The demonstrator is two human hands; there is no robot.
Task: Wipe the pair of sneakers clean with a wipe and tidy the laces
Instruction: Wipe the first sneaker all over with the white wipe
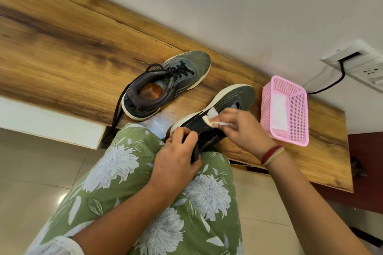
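Two grey-green sneakers with white soles lie on a wooden table (68,47). The far sneaker (165,85) stands upright, its black laces loose and one end hanging over the table edge. The near sneaker (223,109) is tilted on its side at the table edge. My left hand (176,159) grips its heel and collar. My right hand (242,128) pinches a white wipe (213,118) and presses it against the dark side panel near the sole. The near sneaker's laces are hidden.
A pink perforated plastic basket (290,128) stands to the right of the near sneaker, with a white sheet inside. Behind it a wall socket (352,58) holds a black cable. My lap in green floral fabric (157,203) sits below the table edge.
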